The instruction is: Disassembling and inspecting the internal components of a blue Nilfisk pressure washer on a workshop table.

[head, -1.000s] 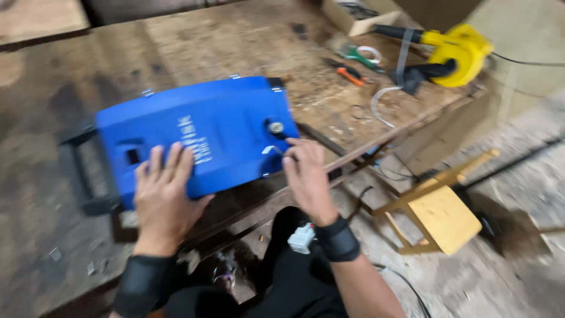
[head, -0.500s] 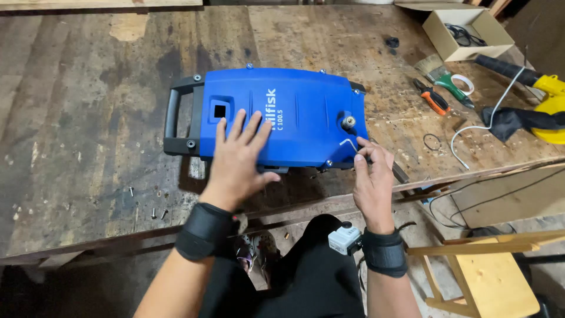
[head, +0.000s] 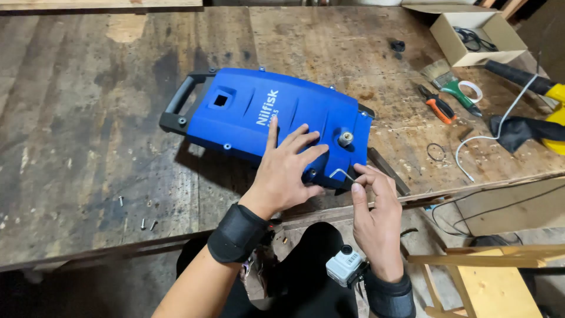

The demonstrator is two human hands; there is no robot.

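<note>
A blue plastic machine housing (head: 259,118) with a black handle (head: 176,106) lies flat on a worn wooden workbench (head: 88,147). My left hand (head: 288,168) presses flat on its near right part, fingers spread. My right hand (head: 371,206) pinches a small bent hex key (head: 341,172) whose short end sits at the housing's near right corner. A brass fitting (head: 345,138) sticks up from the housing just above my fingers. Both wrists wear black bands, and a small camera (head: 344,266) is strapped to the right one.
Three loose screws (head: 141,218) lie on the bench at the near left. At the right are orange-handled pliers (head: 438,108), a paintbrush (head: 438,73), a tape roll (head: 471,90), an open cardboard box (head: 471,35), a white cable (head: 488,135) and a yellow tool (head: 553,112). A wooden stool (head: 494,282) stands below right.
The view has swung from tilted to level and come closer. My left hand slid right along the housing. My right hand stays at the near right corner with the hex key.
</note>
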